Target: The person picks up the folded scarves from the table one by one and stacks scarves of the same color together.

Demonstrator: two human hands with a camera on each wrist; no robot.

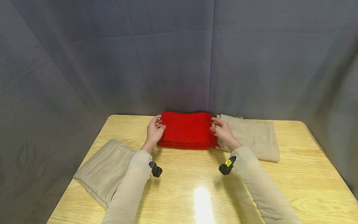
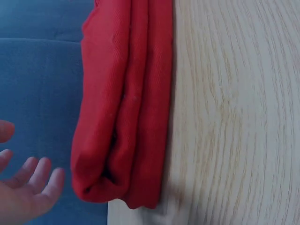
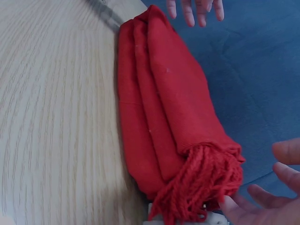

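Red scarf, folded in layers into an oblong, just below the middle of the head view, near the far edge of the wooden table. Stretches left to right along its long axis, with the fringe pointing to the right of the frame and the smooth folded end to the left. Seen from the left wrist, runs up and down the frame, with a rounded fold toward the bottom. Seen from the right wrist, slants from upper middle to lower middle, fringe end downward. At the smooth end, left hand with fingers loosely bent and spread, gripping nothing, set just beside the fold with a narrow gap in the left wrist view. At the fringe, right hand, likewise relaxed and ungripping; impossible to tell whether touching the strands. Farther right, folded beige cloth, overlapped at its left edge by the fringe and partly hidden behind the right hand. At lower left, another beige cloth, lying aslant, partly covered by the left sleeve. On the wrists, small black devices. At bottom middle, bright glare. Across the upper half, creased grey curtain.
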